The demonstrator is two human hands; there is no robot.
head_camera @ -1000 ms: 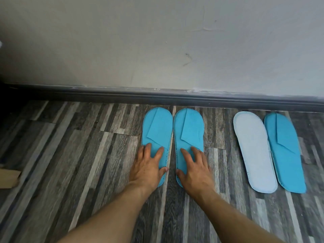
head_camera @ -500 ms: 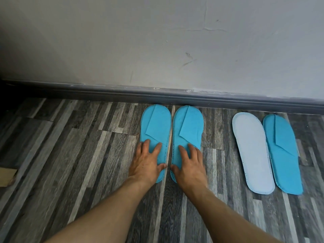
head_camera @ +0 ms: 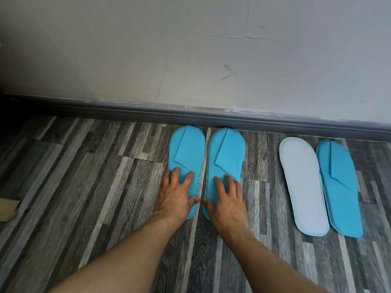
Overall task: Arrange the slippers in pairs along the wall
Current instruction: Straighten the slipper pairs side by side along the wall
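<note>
Nearest me, both bare forearms come in from the bottom edge and angle inward toward the middle of the grey plank floor (head_camera: 84, 187). I see my left hand (head_camera: 175, 195) lying palm down, flat on the heel half of the left slipper (head_camera: 187, 159), fingers spread and straight, thumb reaching toward the gap between the shoes. Nothing gripped, just pressing on top. My right hand (head_camera: 227, 199) mirrors it, flat on the heel half of the right slipper (head_camera: 225, 161), fingers splayed, thumb pointing inward near the other thumb; thumbs close but apart. Again no grasp, only an open palm on the fabric.

Those two blue slippers lie side by side, straps up, a thin strip of floor between them, toes pointing to the wall and just about touching the dark skirting (head_camera: 127, 111).

To the right, well apart from that pair, a second pair: a pale slipper (head_camera: 302, 187) lying sole up, and a blue slipper (head_camera: 338, 187) strap up just beside it, edges nearly touching. Their toes sit close to the skirting.

Far left, a brown cardboard scrap (head_camera: 7, 209) at the frame edge. Beyond everything, the grey wall (head_camera: 190, 49), scuffed and cracked.
</note>
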